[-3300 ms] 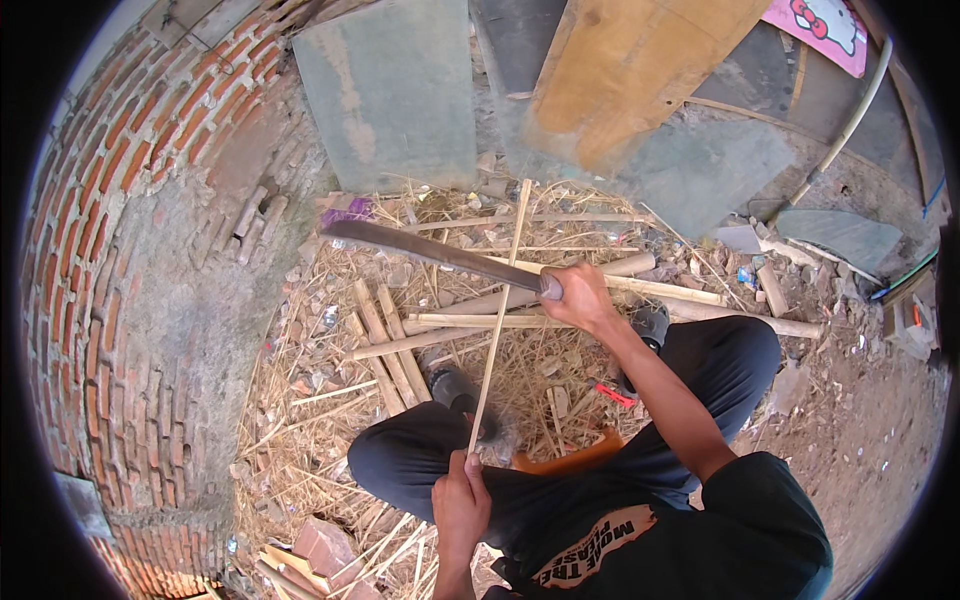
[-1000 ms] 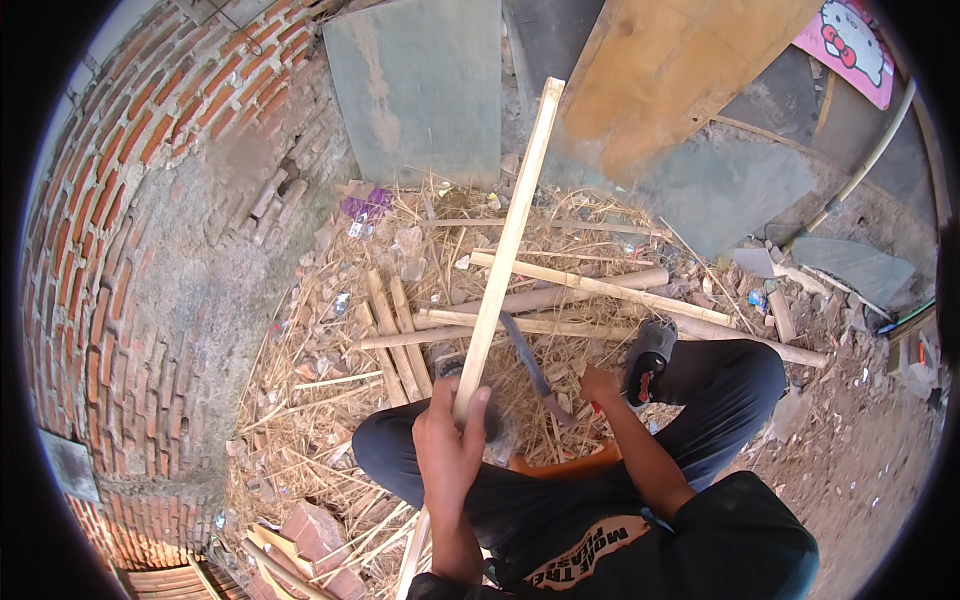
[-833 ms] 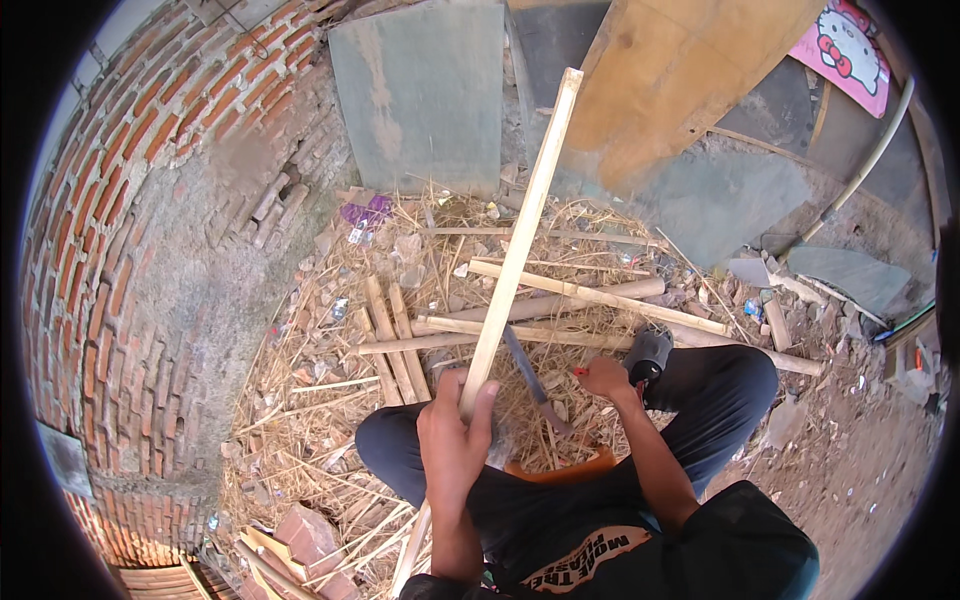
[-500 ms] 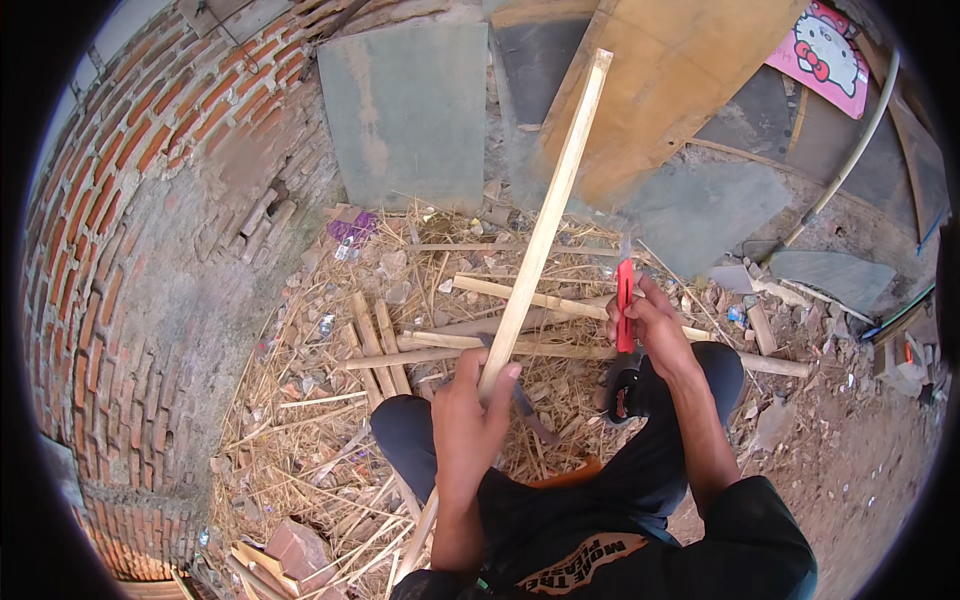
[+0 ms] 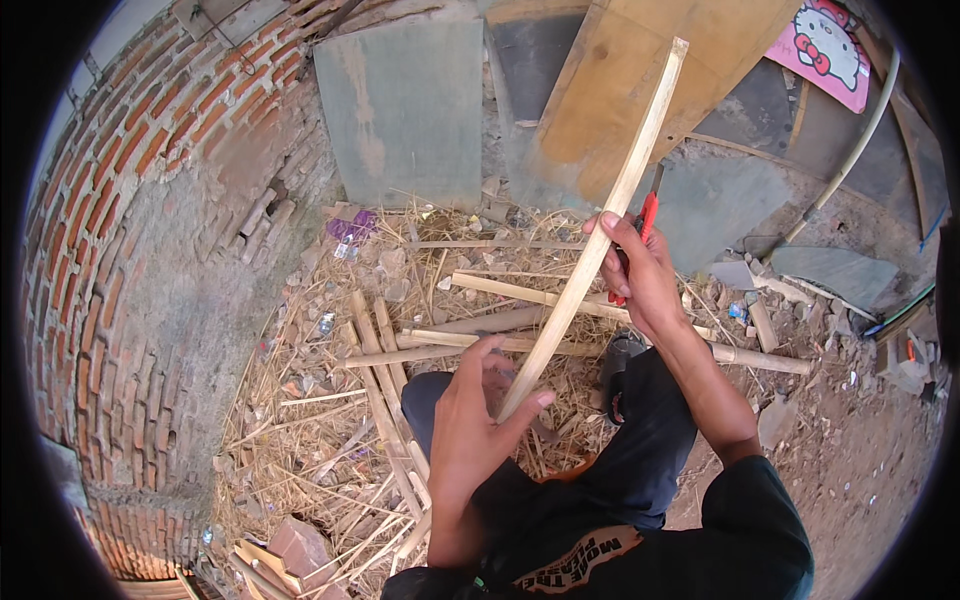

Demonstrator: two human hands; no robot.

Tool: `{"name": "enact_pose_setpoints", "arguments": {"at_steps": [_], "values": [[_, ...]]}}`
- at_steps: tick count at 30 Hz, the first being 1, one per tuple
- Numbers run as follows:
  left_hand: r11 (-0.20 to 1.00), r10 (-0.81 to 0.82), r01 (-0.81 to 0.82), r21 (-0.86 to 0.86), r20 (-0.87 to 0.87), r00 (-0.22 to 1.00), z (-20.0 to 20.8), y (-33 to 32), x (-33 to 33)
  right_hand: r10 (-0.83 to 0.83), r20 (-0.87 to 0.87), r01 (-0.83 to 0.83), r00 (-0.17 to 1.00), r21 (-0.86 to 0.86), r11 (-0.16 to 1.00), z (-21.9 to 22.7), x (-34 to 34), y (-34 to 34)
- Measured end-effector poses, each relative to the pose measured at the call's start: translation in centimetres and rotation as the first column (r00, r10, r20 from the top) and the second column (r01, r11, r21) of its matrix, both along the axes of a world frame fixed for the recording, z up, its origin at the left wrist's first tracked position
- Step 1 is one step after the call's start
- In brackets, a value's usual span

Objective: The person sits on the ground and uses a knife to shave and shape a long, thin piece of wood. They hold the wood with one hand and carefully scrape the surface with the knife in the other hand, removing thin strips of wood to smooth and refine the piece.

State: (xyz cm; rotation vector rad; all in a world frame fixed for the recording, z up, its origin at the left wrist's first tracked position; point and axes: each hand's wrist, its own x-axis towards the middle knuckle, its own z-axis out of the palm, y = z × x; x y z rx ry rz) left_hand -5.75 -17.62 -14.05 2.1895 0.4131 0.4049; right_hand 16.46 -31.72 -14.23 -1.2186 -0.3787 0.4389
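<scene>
A long pale bamboo strip [image 5: 632,165] slants up and to the right in front of me. My right hand [image 5: 640,265] is closed on it partway along, thumb pressed to its side. A red box cutter [image 5: 648,212] is tucked in that same hand behind the strip, its dark blade pointing up. My left hand [image 5: 478,420] is at the strip's lower end, fingers and thumb spread around it without a visible grip. Part of its fingers is hazy and blurred.
Several bamboo pieces [image 5: 500,343] lie crossed on ground littered with straw and rubble. A brick wall [image 5: 130,230] rises at the left. Grey boards [image 5: 405,115] and a brown wooden panel [image 5: 660,90] stand at the back. A brick chunk [image 5: 298,545] lies at lower left.
The strip has shifted right, and my right hand has moved up and taken hold of it while keeping the cutter. My left hand has loosened its grip at the lower end.
</scene>
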Motion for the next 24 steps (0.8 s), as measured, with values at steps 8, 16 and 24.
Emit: {"name": "enact_pose_setpoints", "arguments": {"at_steps": [8, 16, 24], "values": [[0.996, 0.020, -0.001, 0.085, -0.222, 0.975, 1.0, 3.1, -7.7, -0.022, -0.014, 0.025, 1.000, 0.204, 0.979, 2.8, 4.0, -1.2], [0.994, 0.107, -0.110, -0.031, -0.084, 0.991, -1.1, 4.1, -6.9, -0.098, -0.059, 0.110, 0.993, 0.257, 0.960, 3.3, 5.8, -1.8], [0.965, 0.144, -0.132, -0.225, 0.038, 0.989, -2.8, 2.2, -5.2, -0.196, 0.354, 0.226, 0.914, -0.045, 0.973, 1.0, 1.0, -2.3]]}}
